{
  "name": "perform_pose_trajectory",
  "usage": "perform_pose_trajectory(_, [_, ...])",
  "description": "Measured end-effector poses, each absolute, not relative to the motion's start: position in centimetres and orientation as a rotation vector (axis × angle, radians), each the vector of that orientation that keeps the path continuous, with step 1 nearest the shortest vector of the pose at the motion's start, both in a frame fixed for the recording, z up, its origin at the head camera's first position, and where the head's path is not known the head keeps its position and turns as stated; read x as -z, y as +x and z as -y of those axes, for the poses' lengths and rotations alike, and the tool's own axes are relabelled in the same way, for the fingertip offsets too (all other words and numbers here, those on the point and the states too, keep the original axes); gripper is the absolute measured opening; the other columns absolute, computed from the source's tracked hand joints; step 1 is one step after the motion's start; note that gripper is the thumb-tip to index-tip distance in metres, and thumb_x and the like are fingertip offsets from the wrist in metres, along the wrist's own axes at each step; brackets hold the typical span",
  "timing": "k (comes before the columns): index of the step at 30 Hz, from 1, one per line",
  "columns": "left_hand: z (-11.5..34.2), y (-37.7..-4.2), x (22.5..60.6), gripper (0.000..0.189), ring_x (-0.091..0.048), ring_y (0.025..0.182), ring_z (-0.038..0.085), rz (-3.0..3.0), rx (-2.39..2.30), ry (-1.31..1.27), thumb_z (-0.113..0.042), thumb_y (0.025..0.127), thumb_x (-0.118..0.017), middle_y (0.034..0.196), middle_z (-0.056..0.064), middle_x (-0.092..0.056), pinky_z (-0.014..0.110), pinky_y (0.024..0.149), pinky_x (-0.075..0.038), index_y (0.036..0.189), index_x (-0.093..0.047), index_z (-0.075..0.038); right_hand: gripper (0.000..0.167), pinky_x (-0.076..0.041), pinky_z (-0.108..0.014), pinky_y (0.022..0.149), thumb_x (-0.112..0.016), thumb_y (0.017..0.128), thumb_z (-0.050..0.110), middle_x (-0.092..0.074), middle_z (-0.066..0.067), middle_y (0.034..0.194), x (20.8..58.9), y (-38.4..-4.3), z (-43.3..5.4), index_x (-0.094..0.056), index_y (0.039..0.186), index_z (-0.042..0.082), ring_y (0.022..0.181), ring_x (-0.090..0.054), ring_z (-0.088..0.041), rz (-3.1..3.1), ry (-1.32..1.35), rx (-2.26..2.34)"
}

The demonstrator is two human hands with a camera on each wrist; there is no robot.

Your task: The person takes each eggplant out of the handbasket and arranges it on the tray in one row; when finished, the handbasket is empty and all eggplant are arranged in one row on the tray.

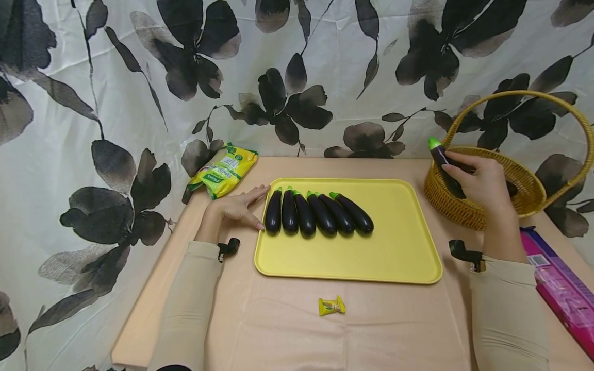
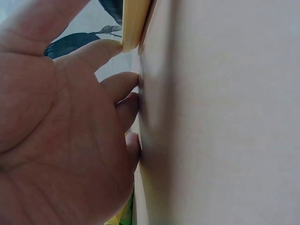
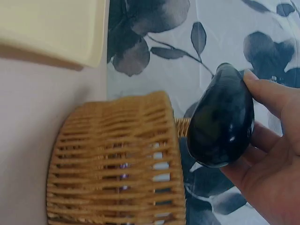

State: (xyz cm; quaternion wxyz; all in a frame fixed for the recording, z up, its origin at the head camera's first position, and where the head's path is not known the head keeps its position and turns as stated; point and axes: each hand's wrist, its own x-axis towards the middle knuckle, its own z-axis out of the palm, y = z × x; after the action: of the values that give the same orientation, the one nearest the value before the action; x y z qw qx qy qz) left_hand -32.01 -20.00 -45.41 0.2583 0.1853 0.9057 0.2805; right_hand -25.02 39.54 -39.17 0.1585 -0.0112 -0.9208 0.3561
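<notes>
My right hand (image 1: 484, 180) pinches a dark purple eggplant (image 1: 447, 172) with a green stem end at the near left rim of the wicker basket (image 1: 457, 211). In the right wrist view the held eggplant (image 3: 222, 122) hangs between thumb and fingers, its rounded end toward the basket wall (image 3: 117, 159). Partly hidden by the hand, a dark rounded thing (image 1: 511, 188) lies in the basket. My left hand (image 1: 236, 208) rests with fingers spread at the left edge of the yellow tray (image 1: 399, 252). Several eggplants (image 1: 306, 214) lie side by side on the tray, stem ends away from me.
A yellow-green packet (image 1: 225, 170) lies behind the left hand. A small yellow wrapped piece (image 1: 331, 306) sits in front of the tray. On the right lies a pink and purple package (image 1: 561, 293). The basket's tall handle (image 1: 524, 93) arches above it; a floral cloth hangs behind the table.
</notes>
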Motion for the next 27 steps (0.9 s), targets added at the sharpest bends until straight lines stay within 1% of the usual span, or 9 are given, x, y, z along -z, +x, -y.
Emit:
perform_pose_trajectory(4, [20.0, -32.0, 45.4, 0.136, 0.012, 0.163, 0.027, -2.453, -0.760, 0.498, -0.057, 0.062, -0.096, 0.177, -0.006, 0.004, 0.063, 0.129, 0.005, 0.167, -0.011, -0.041, 0.049, -0.047, -0.002, 0.064, -0.062, 0.103, 0.044, -0.065, -0.025, 0.137, 39.1, -24.9, -38.5, -0.060, 0.148, 0.023, 0.084, -0.055, 0.001, 2.633, 0.038, -1.027])
perform_pose_trajectory(8, [20.1, -32.1, 45.5, 0.136, 0.012, 0.163, 0.028, -2.452, -0.763, 0.502, -0.056, 0.063, -0.096, 0.177, -0.006, 0.004, 0.063, 0.129, 0.006, 0.167, -0.011, -0.042, 0.046, -0.045, -0.007, 0.060, -0.063, 0.103, 0.042, -0.066, -0.024, 0.137, 39.2, -25.1, -37.6, -0.063, 0.145, 0.024, 0.086, -0.053, -0.011, 2.618, 0.115, -0.998])
perform_pose_trajectory(14, [20.1, -32.0, 45.4, 0.136, 0.012, 0.163, 0.026, -2.447, -0.771, 0.515, -0.057, 0.062, -0.096, 0.177, -0.006, 0.004, 0.062, 0.129, 0.005, 0.167, -0.011, -0.041, 0.040, -0.043, -0.003, 0.062, -0.066, 0.103, 0.033, -0.069, -0.027, 0.131, 39.6, -25.3, -36.4, -0.067, 0.140, 0.020, 0.087, -0.053, 0.004, 2.593, 0.208, -0.974])
perform_pose_trajectory(16, [20.2, -31.9, 45.4, 0.137, 0.011, 0.163, 0.025, -2.447, -0.770, 0.518, -0.058, 0.061, -0.096, 0.177, -0.007, 0.004, 0.061, 0.130, 0.005, 0.167, -0.011, -0.041, 0.038, -0.041, -0.002, 0.063, -0.066, 0.103, 0.031, -0.070, -0.027, 0.129, 39.8, -25.4, -36.1, -0.068, 0.139, 0.019, 0.091, -0.059, -0.002, 2.587, 0.236, -0.966])
perform_pose_trajectory(18, [20.2, -31.9, 45.5, 0.137, 0.011, 0.163, 0.026, -2.448, -0.766, 0.526, -0.059, 0.061, -0.096, 0.177, -0.006, 0.004, 0.061, 0.129, 0.005, 0.167, -0.011, -0.040, 0.037, -0.040, -0.001, 0.065, -0.067, 0.103, 0.029, -0.070, -0.026, 0.130, 39.9, -25.5, -35.8, -0.069, 0.138, 0.018, 0.101, -0.067, -0.018, 2.585, 0.260, -0.962])
perform_pose_trajectory(20, [20.2, -32.0, 45.5, 0.137, 0.011, 0.163, 0.027, -2.451, -0.757, 0.532, -0.059, 0.062, -0.096, 0.177, -0.006, 0.004, 0.062, 0.129, 0.005, 0.167, -0.011, -0.040, 0.036, -0.038, 0.000, 0.070, -0.067, 0.103, 0.028, -0.069, -0.024, 0.132, 40.0, -25.6, -35.6, -0.070, 0.138, 0.017, 0.113, -0.067, -0.035, 2.587, 0.279, -0.961])
perform_pose_trajectory(21, [20.3, -32.0, 45.5, 0.137, 0.011, 0.163, 0.028, -2.453, -0.752, 0.534, -0.059, 0.062, -0.096, 0.177, -0.005, 0.004, 0.062, 0.129, 0.005, 0.167, -0.011, -0.040, 0.036, -0.036, 0.001, 0.072, -0.067, 0.103, 0.027, -0.069, -0.022, 0.134, 40.1, -25.6, -35.4, -0.070, 0.137, 0.017, 0.119, -0.065, -0.040, 2.592, 0.283, -0.964])
perform_pose_trajectory(23, [20.3, -32.0, 45.6, 0.136, 0.011, 0.163, 0.028, -2.455, -0.747, 0.537, -0.059, 0.062, -0.096, 0.177, -0.005, 0.004, 0.063, 0.129, 0.005, 0.168, -0.011, -0.040, 0.036, -0.037, 0.003, 0.074, -0.068, 0.102, 0.028, -0.068, -0.021, 0.136, 40.3, -25.7, -35.1, -0.071, 0.136, 0.017, 0.123, -0.063, -0.043, 2.605, 0.287, -0.980])
perform_pose_trajectory(27, [20.3, -31.9, 45.5, 0.136, 0.010, 0.163, 0.028, -2.457, -0.748, 0.542, -0.058, 0.062, -0.096, 0.177, -0.005, 0.004, 0.062, 0.129, 0.004, 0.168, -0.011, -0.040, 0.037, -0.043, -0.002, 0.067, -0.067, 0.103, 0.030, -0.068, -0.021, 0.136, 40.6, -25.5, -34.6, -0.071, 0.137, 0.017, 0.112, -0.067, -0.036, 2.649, 0.291, -0.983])
